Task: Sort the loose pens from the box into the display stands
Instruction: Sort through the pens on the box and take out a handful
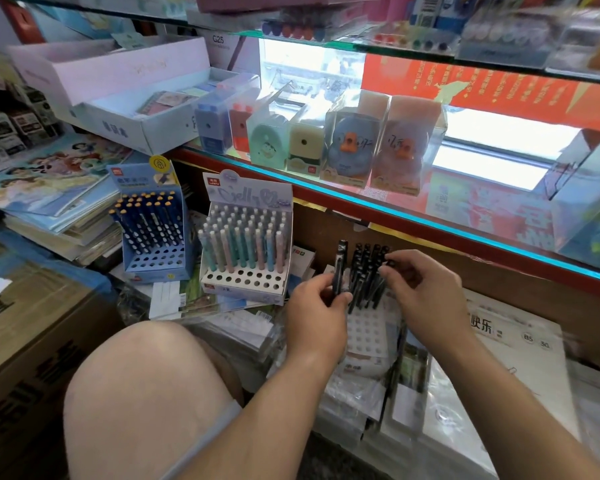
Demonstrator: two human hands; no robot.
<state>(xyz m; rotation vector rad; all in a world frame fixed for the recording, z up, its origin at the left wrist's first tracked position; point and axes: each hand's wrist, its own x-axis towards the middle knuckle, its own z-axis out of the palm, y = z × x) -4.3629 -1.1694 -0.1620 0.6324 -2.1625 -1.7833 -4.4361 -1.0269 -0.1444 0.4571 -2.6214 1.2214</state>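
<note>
**Caller:** Fingers and thumb of the left hand are pinched tight on one black pen, held upright just at nine o'clock of the cluster.

**Analyst:** And the right hand?

**Caller:** It is curled over from three o'clock, fingertips on the caps of the standing black pens. Whether it is pinching one or only steadying them, nobody could tell from this angle.

**Analyst:** So where does the sort stand?

**Caller:** Partway, by the look of it. The white stand under the hands has its far rows filled — the near rows at six o'clock are bare holes. Out at ten o'clock, the pastel stand is mostly stocked, with a couple of front rows open. Beyond it, still ten o'clock, the blue stand shows the same: pens at the back, empty holes in front.

**Analyst:** And the supply box?

**Caller:** It can't be picked out among the clutter, so how many loose pens remain is unknown. The one in the left hand looks bound for a free hole in the white stand.
</note>
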